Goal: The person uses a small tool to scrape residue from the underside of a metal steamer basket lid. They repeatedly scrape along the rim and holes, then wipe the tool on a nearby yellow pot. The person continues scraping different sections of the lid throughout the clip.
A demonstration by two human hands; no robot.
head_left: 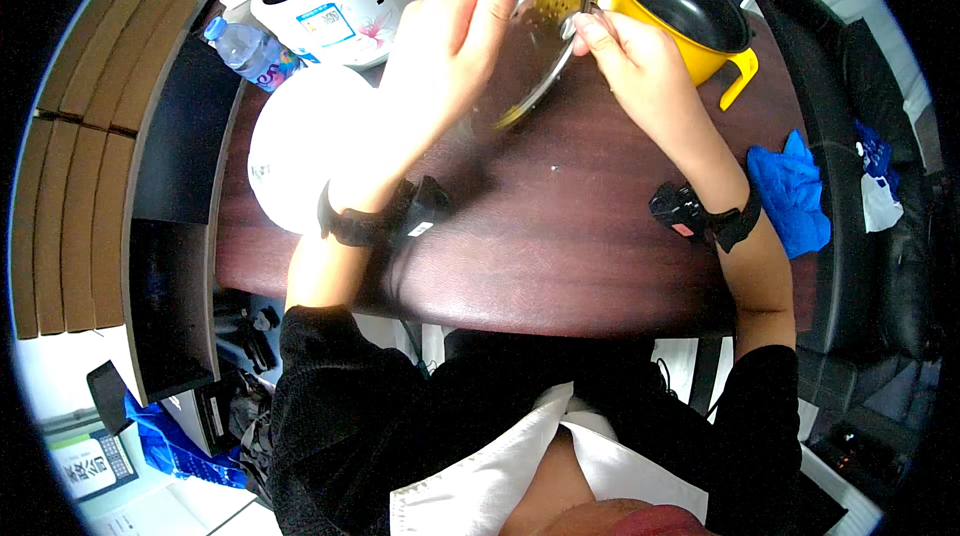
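Note:
Over the far middle of the table, my left hand (455,46) is closed on the near-left side of a clear round lid (535,61), which is tilted up on edge. My right hand (632,46) pinches at the lid's right rim; a small pale bit shows at its fingertips, too small to name. Yellow with dark holes shows through or behind the lid's upper part. Just right of it stands a yellow pot (685,11) with a black inside and a yellow handle. A white round piece (305,151) lies beneath my left forearm.
A white appliance pot (335,11) with a blue label stands at the far left, beside a water bottle (250,51). A blue cloth (790,191) lies at the table's right edge. Brown boxes (85,146) stand on the left, a black sofa (880,266) on the right.

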